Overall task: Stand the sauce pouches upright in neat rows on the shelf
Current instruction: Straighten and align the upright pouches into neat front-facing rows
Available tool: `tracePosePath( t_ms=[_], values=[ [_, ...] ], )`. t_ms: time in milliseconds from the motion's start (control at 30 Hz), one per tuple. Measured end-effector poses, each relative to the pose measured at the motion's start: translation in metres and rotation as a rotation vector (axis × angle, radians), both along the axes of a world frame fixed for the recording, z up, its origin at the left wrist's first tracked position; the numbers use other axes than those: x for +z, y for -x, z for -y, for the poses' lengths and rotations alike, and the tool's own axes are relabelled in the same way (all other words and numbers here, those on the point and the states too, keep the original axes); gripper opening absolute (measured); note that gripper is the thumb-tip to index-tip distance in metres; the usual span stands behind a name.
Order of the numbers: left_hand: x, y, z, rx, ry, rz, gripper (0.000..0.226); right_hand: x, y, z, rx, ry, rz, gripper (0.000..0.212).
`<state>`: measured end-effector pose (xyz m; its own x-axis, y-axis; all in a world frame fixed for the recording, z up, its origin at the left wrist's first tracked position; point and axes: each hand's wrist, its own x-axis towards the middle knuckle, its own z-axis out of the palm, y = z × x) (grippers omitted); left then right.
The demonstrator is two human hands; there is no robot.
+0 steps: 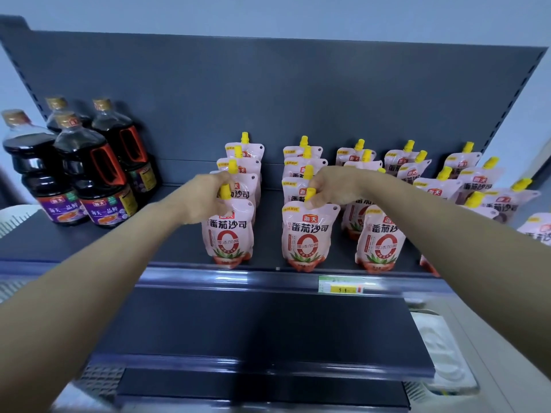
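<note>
left hand (205,198) pinching yellow cap of front pink tomato-sauce pouch (228,234) | right hand (331,187) pinching neighbour pouch (308,234) cap, 3 o'clock | both pouches' long axes upright

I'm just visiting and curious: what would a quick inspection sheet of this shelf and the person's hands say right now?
Surface: dark shelf, bare at front left; price tag on its front rail.
Job's things: sauce pouches with yellow caps stand in rows front to back; the rows at far right look tilted and less even.
Clutter: dark sauce bottles grouped at the left end.
Grippers: left hand grips the spout of the front-left pouch; right hand pinches the cap of the next front pouch.
Cables: nothing seen.
Surroundings: dark back panel, a lower shelf, pale wall behind.
</note>
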<state>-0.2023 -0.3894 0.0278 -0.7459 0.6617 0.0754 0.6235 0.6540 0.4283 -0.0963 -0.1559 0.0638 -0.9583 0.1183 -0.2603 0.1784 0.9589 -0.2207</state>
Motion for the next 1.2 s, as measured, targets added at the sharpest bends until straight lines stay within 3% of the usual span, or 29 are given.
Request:
tracePosePath(
  t_ms=[100,367,467,567,667,867,1000,1200],
  values=[
    [-0.006,0.003,0.000,0.010,-0.083,0.039,0.026,0.001,-0.001,0.001,0.011,-0.001,0.016,0.029],
    [-0.008,0.005,-0.003,0.030,-0.048,0.021,0.021,-0.003,-0.001,0.001,-0.013,-0.008,-0.009,0.026],
    [0.000,-0.001,-0.006,0.041,-0.030,-0.100,0.036,0.004,-0.008,-0.004,-0.021,0.031,-0.021,0.029],
    [0.013,-0.014,-0.023,-0.029,-0.167,-0.194,0.040,0.027,-0.025,-0.019,-0.092,0.015,-0.105,0.026],
    [0.018,-0.034,-0.052,-0.136,-0.210,-0.108,0.040,0.049,-0.046,-0.043,-0.175,-0.063,-0.145,0.023],
    [0.010,-0.055,-0.092,-0.232,-0.077,0.003,0.046,0.033,-0.082,-0.069,-0.279,-0.104,0.052,0.048],
    [0.004,-0.062,-0.100,-0.246,-0.047,0.081,0.034,0.007,-0.091,-0.083,-0.320,0.007,-0.099,0.029],
    [0.002,-0.065,-0.102,-0.206,-0.067,0.090,0.046,-0.007,-0.085,-0.090,-0.304,0.031,-0.200,0.012]
  ],
)
